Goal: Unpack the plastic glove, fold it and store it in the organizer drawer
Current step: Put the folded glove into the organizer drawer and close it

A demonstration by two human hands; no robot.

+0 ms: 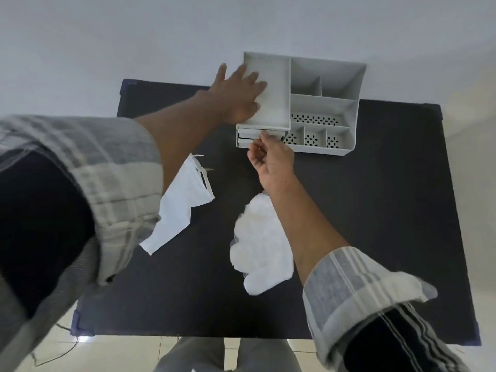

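A grey plastic organizer (335, 103) with several compartments stands at the far edge of the black table (362, 210). My left hand (236, 95) lies flat against its left side and top compartment, fingers spread. My right hand (271, 162) pinches the front of the small drawer (245, 139) at the organizer's lower left; the drawer is slightly out. The clear plastic glove (259, 245) lies crumpled on the table under my right forearm. A white opened wrapper (182, 205) lies to its left.
A white wall rises behind the table. Tiled floor and a thin dark cable (61, 353) show below the near table edge. My rolled plaid sleeves fill the lower left and lower right corners.
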